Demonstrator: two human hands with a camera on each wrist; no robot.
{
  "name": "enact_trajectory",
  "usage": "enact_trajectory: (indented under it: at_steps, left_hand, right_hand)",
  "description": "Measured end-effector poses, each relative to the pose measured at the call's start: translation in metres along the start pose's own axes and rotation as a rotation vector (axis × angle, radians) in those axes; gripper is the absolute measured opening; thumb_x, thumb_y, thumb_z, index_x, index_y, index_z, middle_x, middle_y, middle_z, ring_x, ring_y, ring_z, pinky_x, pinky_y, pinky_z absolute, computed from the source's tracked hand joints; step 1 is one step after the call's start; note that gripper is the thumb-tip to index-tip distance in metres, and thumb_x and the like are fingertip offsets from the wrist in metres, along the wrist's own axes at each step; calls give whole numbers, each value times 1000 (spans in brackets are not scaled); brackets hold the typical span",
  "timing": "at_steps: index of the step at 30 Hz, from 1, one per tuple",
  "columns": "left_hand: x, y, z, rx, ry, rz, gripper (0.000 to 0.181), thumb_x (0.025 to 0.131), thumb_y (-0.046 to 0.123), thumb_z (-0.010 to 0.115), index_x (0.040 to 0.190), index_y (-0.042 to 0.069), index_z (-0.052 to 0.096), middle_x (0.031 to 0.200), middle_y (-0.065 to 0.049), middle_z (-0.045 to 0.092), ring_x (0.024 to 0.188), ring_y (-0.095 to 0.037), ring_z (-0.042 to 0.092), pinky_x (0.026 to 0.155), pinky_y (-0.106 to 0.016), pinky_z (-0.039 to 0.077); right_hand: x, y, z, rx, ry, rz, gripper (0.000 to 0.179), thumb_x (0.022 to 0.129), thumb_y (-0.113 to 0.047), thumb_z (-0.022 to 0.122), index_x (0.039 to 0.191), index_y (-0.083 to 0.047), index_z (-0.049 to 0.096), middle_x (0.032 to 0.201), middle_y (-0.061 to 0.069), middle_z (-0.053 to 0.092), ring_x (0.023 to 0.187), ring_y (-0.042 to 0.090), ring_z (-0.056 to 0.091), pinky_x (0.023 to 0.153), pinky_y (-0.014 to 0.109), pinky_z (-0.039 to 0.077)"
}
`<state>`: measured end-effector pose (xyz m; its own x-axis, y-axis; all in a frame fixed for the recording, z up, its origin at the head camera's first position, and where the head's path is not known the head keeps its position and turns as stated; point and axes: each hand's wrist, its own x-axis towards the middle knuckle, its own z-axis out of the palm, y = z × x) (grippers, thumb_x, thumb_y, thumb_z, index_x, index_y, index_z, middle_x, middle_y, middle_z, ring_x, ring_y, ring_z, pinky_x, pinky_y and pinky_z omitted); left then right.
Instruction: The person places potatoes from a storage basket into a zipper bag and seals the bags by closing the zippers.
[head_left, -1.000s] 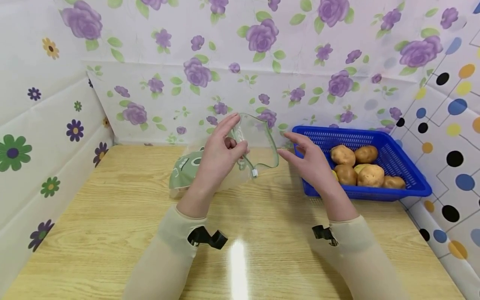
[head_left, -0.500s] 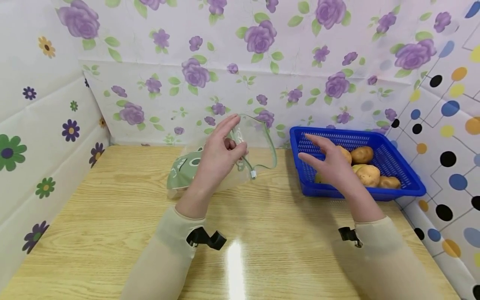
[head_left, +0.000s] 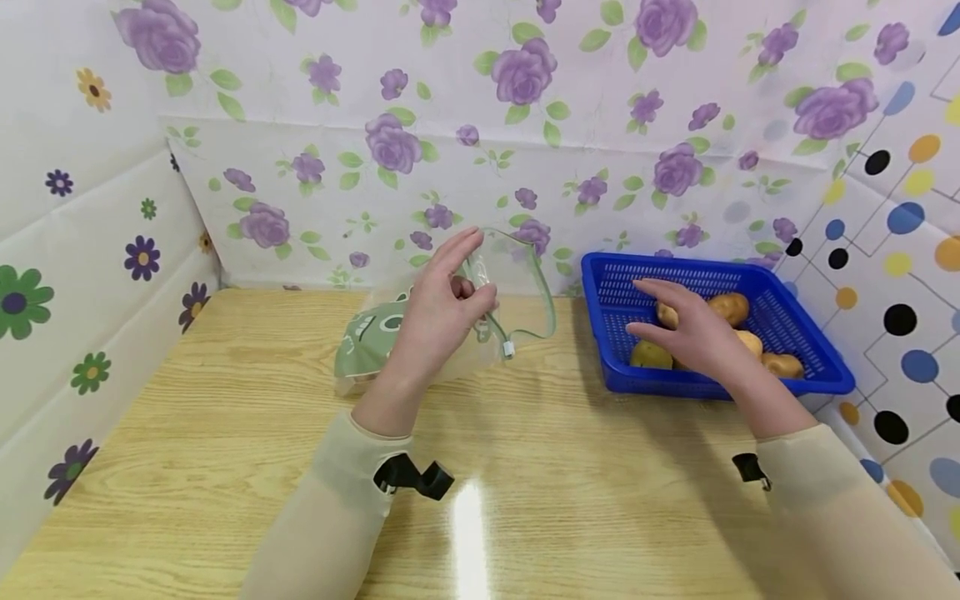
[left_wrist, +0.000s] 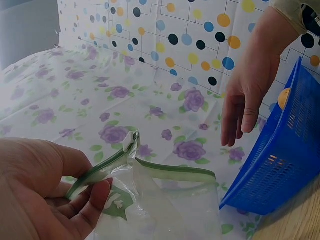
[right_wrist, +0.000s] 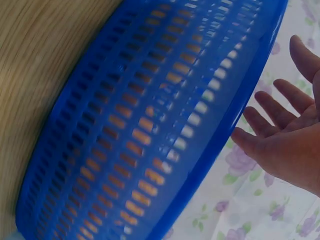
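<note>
My left hand point(head_left: 438, 325) pinches one edge of a clear zip bag point(head_left: 371, 342) with a green printed face. Its green-lined mouth gapes to the right, and a white slider point(head_left: 508, 348) sits at the near corner. In the left wrist view the thumb and fingers hold the bag point(left_wrist: 165, 210) by its rim. Over the blue plastic basket point(head_left: 600, 333) hovers my right hand point(head_left: 697, 333), fingers spread and holding nothing. Several brown potatoes point(head_left: 782, 365) lie in the basket, partly hidden by that hand. Beside them is a round yellow-green item point(head_left: 651, 355).
Both hands are above a light wooden table point(head_left: 555, 492). A flowered sheet point(head_left: 450, 167) hangs close behind the bag and basket. Patterned sheets also close off the left and right sides. The basket's raised, perforated wall point(right_wrist: 130, 115) fills much of the right wrist view.
My right hand has moved right, from beside the bag's mouth to over the basket, uncovering the yellow-green item. The left hand and bag stay almost where they were.
</note>
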<state>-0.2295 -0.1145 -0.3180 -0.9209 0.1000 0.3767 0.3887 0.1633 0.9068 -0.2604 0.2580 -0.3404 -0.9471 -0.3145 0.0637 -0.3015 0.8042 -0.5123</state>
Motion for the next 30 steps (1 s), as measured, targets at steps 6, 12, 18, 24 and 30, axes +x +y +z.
enact_trajectory:
  at_steps: [6, 12, 18, 24, 30]
  left_hand:
    - [0, -1, -2, -5, -2, -6, 70, 102, -2, 69, 167, 12, 50, 171, 13, 41, 75, -16, 59, 64, -21, 51]
    - [0, 0, -2, -7, -2, -2, 70, 102, -2, 70, 167, 11, 50, 172, 12, 41, 74, -16, 59, 63, -21, 51]
    - [0, 0, -2, -21, -4, -2, 70, 102, -2, 70, 168, 11, 49, 173, 10, 40, 73, -16, 58, 63, -21, 50]
    - [0, 0, -1, -14, -5, -7, 71, 102, -2, 70, 168, 12, 49, 172, 13, 40, 73, -16, 57, 62, -21, 50]
    - [0, 1, -1, -7, -1, -12, 71, 101, -2, 71, 167, 12, 50, 171, 13, 41, 74, -15, 57, 62, -20, 49]
  right_hand:
    - [1, 14, -5, -26, -14, 36, 83, 108, -43, 73, 174, -11, 35, 178, 24, 26, 161, 53, 23, 120, 77, 28]
    - [0, 26, -5, -46, -27, 35, 87, 106, -42, 76, 174, -8, 34, 177, 28, 27, 162, 54, 19, 121, 79, 26]
    - [-1, 40, -5, -61, -85, 19, 92, 104, -41, 79, 175, -7, 30, 178, 30, 19, 163, 56, 10, 121, 82, 21]
    - [0, 53, -5, -24, -146, -2, 90, 105, -40, 77, 174, -6, 30, 179, 29, 16, 162, 57, 15, 117, 81, 29]
    - [4, 63, -1, 2, -170, -49, 85, 103, -33, 81, 169, 0, 39, 173, 30, 34, 157, 54, 30, 118, 75, 36]
